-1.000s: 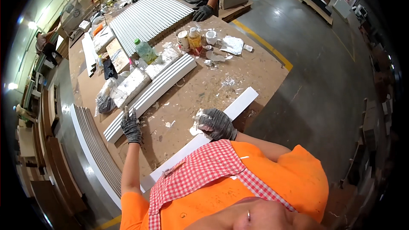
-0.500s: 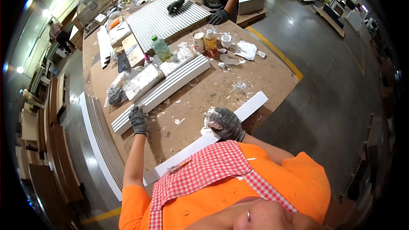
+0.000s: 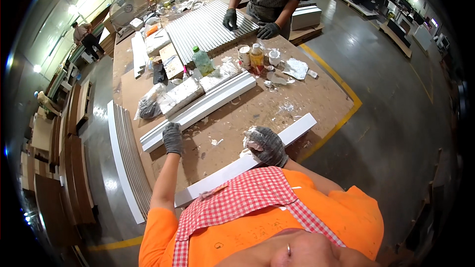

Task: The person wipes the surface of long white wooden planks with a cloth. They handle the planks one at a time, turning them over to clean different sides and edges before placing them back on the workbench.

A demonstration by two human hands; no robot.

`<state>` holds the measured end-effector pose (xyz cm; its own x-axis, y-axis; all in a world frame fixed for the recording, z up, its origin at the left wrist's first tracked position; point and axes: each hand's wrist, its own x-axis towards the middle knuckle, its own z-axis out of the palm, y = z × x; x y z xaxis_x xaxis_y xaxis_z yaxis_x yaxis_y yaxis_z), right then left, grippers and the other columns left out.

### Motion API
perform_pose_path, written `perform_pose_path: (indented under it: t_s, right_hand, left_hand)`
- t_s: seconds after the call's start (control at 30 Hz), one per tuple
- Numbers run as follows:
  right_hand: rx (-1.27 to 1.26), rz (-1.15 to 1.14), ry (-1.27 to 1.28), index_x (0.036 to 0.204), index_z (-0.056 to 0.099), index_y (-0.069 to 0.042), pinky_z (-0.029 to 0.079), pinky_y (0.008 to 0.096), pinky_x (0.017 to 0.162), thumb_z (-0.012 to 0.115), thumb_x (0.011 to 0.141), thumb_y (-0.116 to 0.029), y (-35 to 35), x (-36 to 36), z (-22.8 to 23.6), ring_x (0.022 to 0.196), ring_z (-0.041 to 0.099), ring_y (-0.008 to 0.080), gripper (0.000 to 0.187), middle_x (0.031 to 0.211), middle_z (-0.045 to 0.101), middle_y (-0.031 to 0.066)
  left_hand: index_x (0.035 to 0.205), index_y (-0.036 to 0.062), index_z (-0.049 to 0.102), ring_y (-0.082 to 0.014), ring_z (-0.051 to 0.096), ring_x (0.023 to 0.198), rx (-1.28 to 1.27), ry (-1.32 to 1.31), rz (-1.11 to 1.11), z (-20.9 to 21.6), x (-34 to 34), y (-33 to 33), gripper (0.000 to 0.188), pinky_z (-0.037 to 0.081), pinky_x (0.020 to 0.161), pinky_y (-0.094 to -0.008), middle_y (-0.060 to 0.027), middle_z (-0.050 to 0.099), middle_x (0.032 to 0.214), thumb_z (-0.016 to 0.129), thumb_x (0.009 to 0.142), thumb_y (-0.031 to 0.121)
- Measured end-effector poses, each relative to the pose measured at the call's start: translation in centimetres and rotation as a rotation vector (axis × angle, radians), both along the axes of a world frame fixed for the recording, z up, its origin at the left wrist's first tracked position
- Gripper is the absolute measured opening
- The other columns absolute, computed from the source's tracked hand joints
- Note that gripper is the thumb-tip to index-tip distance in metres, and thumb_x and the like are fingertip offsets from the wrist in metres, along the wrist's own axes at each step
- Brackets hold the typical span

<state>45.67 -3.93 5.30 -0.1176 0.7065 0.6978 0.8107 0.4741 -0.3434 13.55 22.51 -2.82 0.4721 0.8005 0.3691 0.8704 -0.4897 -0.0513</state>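
Note:
My left hand (image 3: 172, 139), in a grey knit glove, is at the near left end of a row of long white strips (image 3: 213, 103). Its fingers curl over the strips' edge. In my right hand (image 3: 270, 147), also gloved, is a crumpled whitish rag (image 3: 253, 140), held against another long white strip (image 3: 210, 184). That strip lies slantwise along the near table edge, close to my apron. The rag and my palm cover part of its middle. White smears and crumbs mark the brown tabletop (image 3: 237, 126) between my hands.
Wrapped white blocks (image 3: 180, 98), a green bottle (image 3: 202, 62) and an amber bottle (image 3: 257, 59) stand beyond the strips. Across the table, a gloved co-worker (image 3: 269, 0) touches a ribbed white panel (image 3: 208, 27). Curved stacked strips (image 3: 121, 153) lie along the left edge.
The whole view has shifted, placing the table farther right and lower. The near strip now shows its side face more. Fewer strips show in the row by my left hand.

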Motion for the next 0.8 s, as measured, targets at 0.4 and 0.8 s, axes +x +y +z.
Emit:
perform_pose_path:
  t_s: [0.4, 0.8]
  right_hand:
    - [0.042, -0.007, 0.006, 0.099, 0.063, -0.015, 0.048, 0.0417, 0.085, 0.068, 0.077, -0.011, -0.1, -0.4, 1.1, 0.099, 0.059, 0.031, 0.023, 0.109, 0.063, 0.0088]
    - [0.027, -0.061, 0.034, 0.094, 0.064, -0.014, 0.048, 0.0421, 0.085, 0.071, 0.07, -0.008, -0.1, -1.3, 1.5, 0.099, 0.059, 0.0321, 0.025, 0.104, 0.063, 0.0085]
  left_hand:
    - [0.108, 0.0159, 0.063, -0.0307, 0.057, 0.097, 0.055, -0.004, -0.056, -0.6, -0.9, -0.2, 0.033, 0.044, 0.085, -0.0417, -0.0108, 0.061, 0.102, 0.053, 0.078, 0.006]
    - [0.092, 0.008, 0.065, -0.0346, 0.06, 0.093, -0.183, 0.001, 0.066, -0.3, -0.9, -0.9, 0.016, 0.047, 0.083, -0.0439, -0.0131, 0.063, 0.105, 0.056, 0.079, 0.012]
